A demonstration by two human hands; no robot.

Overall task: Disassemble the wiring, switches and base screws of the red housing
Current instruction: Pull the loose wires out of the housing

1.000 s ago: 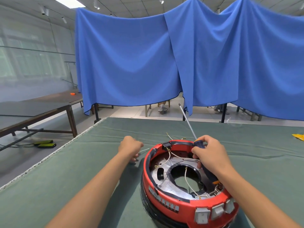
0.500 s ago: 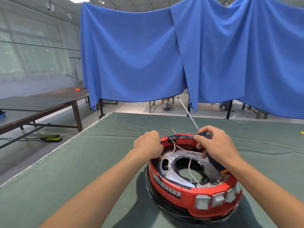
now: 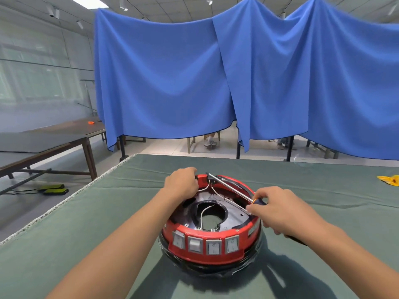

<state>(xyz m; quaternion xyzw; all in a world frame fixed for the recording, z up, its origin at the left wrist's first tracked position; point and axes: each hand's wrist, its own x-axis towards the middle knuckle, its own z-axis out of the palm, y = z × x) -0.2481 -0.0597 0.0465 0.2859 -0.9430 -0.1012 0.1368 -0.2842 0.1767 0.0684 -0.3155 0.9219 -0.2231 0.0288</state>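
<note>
The left forearm reaches forward from the lower left, and the left hand (image 3: 181, 184) sits knuckles-up with its fingers curled over the far left rim of the red housing (image 3: 212, 247), gripping it. The housing stands near the middle of the green-covered worktop (image 3: 86, 223), open side up, resting on a black base. Four grey rocker switches (image 3: 205, 244) sit in a row on its near wall. Inside it, thin white wires (image 3: 204, 212) run across a dark plate with one large round hole; their exact count is hard to make out. One screwdriver (image 3: 232, 188) lies slanted over the housing, its metal shaft pointing up and left toward the far rim by a small black part. The right forearm comes in from the lower right; the right hand (image 3: 278, 210) is closed round the screwdriver's handle at the right rim. One yellow scrap (image 3: 389, 180) lies far right on the worktop.
</note>
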